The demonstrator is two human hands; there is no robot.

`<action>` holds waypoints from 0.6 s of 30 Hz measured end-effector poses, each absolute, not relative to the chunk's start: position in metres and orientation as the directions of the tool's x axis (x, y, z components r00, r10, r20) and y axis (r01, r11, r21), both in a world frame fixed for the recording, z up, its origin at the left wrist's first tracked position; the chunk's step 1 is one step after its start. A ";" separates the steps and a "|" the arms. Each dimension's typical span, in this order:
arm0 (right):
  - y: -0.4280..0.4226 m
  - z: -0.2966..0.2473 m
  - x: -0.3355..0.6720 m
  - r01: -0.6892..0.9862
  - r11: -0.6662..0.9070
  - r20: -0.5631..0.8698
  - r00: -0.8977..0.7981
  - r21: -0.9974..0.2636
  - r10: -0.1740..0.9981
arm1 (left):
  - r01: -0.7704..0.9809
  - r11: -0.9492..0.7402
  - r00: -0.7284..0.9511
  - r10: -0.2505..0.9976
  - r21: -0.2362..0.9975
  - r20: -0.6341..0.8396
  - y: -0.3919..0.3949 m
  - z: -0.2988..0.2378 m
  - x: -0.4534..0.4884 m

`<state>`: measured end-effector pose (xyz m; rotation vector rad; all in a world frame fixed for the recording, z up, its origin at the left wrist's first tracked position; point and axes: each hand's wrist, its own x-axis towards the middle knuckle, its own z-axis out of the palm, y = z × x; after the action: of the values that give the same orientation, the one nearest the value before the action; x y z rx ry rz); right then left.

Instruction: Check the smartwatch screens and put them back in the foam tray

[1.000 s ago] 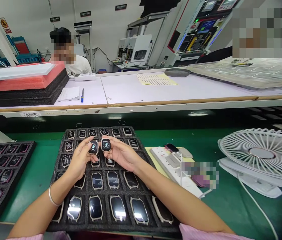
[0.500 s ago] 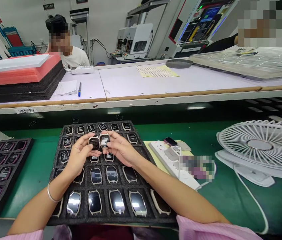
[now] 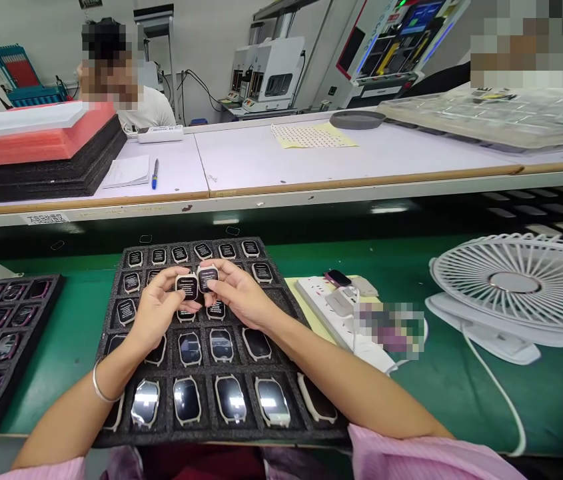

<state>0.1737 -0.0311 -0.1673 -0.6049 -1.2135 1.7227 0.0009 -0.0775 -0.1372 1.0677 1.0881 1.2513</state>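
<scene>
Side by side above a black foam tray, two smartwatch bodies without straps are held up, their lit screens showing lines of text. My left hand is closed on one smartwatch, thumb at its lower left edge. In my right hand is the other smartwatch, with the thumb on its lower screen. More smartwatches lie in the tray's compartments. Those in the far rows show lit text, while the near ones, such as this smartwatch, have dark, reflecting screens. My hands and forearms hide part of the tray.
Another foam tray of purple-rimmed watches lies at the left. On the right are a white power strip with chargers and a white fan. A raised shelf crosses behind, where a person sits beyond stacked foam.
The right-hand smartwatch has tilted slightly, so its screen text now shows where a glare was. Both hands keep their hold. The whole view has shifted a little.
</scene>
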 end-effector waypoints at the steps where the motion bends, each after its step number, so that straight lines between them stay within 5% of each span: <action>1: -0.031 -0.167 0.174 -0.396 -0.097 0.107 -0.462 -0.913 0.880 | -0.166 0.030 0.017 0.999 0.986 -0.028 -0.078 -0.137 0.001; 18: -0.033 -0.166 0.173 -0.379 -0.086 0.105 -0.455 -0.921 0.885 | -0.127 0.013 0.020 1.000 0.992 -0.010 -0.077 -0.139 0.001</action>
<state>0.1734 -0.0327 -0.1661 -0.6249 -1.2291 1.7056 0.0005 -0.0773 -0.1391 1.1157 1.1067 1.2444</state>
